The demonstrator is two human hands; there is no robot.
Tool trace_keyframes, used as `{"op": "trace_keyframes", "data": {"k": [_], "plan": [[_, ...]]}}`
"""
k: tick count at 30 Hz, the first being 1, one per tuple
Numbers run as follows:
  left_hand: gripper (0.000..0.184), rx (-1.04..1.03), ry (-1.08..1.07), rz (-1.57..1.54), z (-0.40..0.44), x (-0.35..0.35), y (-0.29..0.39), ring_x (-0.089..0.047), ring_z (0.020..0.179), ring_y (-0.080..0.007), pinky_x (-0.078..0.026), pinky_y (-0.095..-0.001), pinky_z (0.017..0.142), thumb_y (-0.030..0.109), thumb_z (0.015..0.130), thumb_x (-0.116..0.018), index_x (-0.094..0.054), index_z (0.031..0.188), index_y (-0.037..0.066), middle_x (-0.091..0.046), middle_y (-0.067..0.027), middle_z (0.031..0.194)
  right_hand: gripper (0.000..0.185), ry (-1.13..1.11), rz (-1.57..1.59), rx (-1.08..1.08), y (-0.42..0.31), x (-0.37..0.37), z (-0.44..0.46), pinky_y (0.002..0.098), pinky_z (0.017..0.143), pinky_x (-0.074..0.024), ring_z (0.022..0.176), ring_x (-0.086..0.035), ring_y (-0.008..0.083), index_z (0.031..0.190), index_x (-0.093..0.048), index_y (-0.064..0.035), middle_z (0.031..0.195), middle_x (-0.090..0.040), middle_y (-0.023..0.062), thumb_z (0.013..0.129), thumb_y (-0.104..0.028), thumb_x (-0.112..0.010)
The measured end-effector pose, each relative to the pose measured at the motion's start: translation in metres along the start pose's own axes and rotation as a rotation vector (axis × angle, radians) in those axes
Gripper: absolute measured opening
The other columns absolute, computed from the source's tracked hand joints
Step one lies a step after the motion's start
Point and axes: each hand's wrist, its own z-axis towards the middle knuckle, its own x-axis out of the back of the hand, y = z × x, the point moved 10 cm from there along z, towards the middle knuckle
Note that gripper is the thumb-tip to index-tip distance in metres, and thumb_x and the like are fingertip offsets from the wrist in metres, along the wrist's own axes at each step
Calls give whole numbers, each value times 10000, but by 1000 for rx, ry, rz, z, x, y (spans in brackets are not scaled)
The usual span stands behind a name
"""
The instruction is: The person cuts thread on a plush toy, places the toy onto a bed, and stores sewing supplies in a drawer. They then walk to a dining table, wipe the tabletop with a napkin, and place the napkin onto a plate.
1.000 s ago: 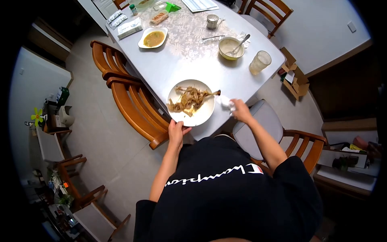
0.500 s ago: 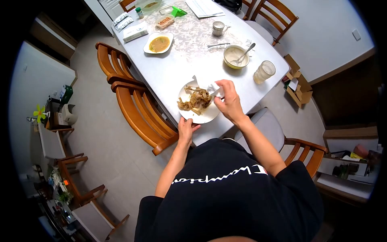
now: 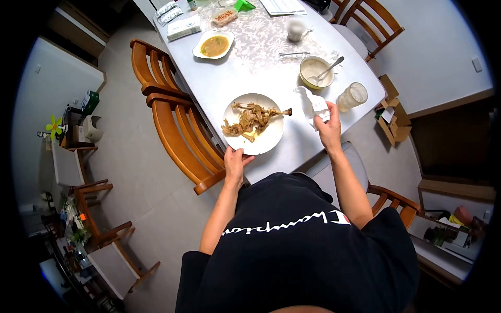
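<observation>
My left hand (image 3: 236,163) grips the near rim of a white plate (image 3: 269,136), its fingers closed at the edge. Brown meat bones (image 3: 252,120) are heaped on the plate, and one bone end pokes past the right rim. In my right hand (image 3: 330,128) is a crumpled white tissue (image 3: 314,106), pinched between thumb and fingers just right of the plate. Beyond the tissue stands a bowl (image 3: 317,72) with pale residue and a spoon (image 3: 332,65) leaning in it. A clear glass (image 3: 353,97) is close to my right hand.
A dish of soup (image 3: 214,47), a tissue pack (image 3: 183,27), a box of nuts (image 3: 224,17) and a small jar (image 3: 296,30) are farther up the table (image 3: 209,78). Wooden chairs (image 3: 182,143) line the left side. An open cardboard box (image 3: 394,117) lies on the floor at right.
My right hand has moved right, away from the plate, carrying the tissue. A bone end now sticks out over the plate's right rim. My left hand stays at the plate's edge.
</observation>
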Motion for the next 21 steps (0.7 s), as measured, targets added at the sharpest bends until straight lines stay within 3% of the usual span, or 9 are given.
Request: {"op": "trace_keyframes", "data": {"k": [3,9,11,15,17,18,21], "plan": [[292,3,-15,3,0,-1,0,-618,780,-168,-544,-272,636,91,837,-401,-412,1114,0,-581,-110,968,380,36,-14,71,14,2,4,237,583,-451,704,-541,106,1091,-453,-2,896,-558,89,726,-62,-542],[304,39,-5,18,5,-2,-7,-619,774,-166,-543,-265,632,92,836,-413,-415,1126,3,-587,-101,970,482,-77,95,-101,47,-8,4,274,654,-462,756,-554,152,1192,-443,-32,946,-557,103,721,-76,-534],[304,24,-14,23,7,-2,-9,-620,772,-166,-543,-265,631,95,836,-415,-419,1126,5,-590,-96,964,534,-42,-358,135,49,-2,7,322,735,-457,841,-559,222,1241,-424,-50,1007,-547,136,719,-94,-524],[305,41,-26,46,10,-1,-14,-620,775,-167,-543,-264,629,97,836,-417,-423,1127,6,-590,-94,965,524,0,-498,152,50,-11,12,344,805,-436,939,-538,274,1226,-447,-52,1053,-525,162,711,-117,-524],[304,53,-16,45,8,-2,-11,-619,774,-165,-542,-264,628,97,835,-417,-427,1125,5,-588,-94,968,495,-30,-463,104,52,-22,17,265,777,-437,906,-534,178,1207,-464,-32,1052,-540,111,719,-102,-514],[304,54,-15,45,8,-2,-11,-619,774,-165,-542,-264,628,97,835,-417,-427,1125,5,-588,-94,968,495,-30,-463,103,49,-25,19,265,777,-437,906,-534,178,1207,-464,-32,1052,-540,111,719,-102,-514],[303,54,-4,54,9,0,-11,-618,771,-163,-542,-264,627,96,835,-418,-430,1123,4,-585,-93,966,415,54,9,-78,54,-16,31,257,735,-436,838,-530,143,1130,-498,-13,946,-570,55,724,-96,-512]]}}
